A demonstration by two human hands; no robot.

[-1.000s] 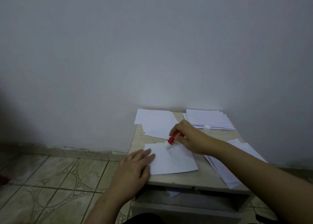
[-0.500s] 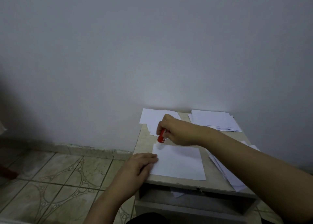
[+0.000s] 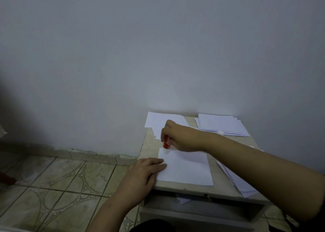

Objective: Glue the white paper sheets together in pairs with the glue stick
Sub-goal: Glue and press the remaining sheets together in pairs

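Glue stick (image 3: 166, 142) body mostly inside right hand (image 3: 182, 138)

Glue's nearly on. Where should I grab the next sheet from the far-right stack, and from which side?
Take the top sheet of the far-right stack by its near-left corner, coming from the front. The sheets are fanned, so edges there are stepped and one should peel off alone. A small white cap sits at the near edge; stay left of it. The right hand holds the glue stick.
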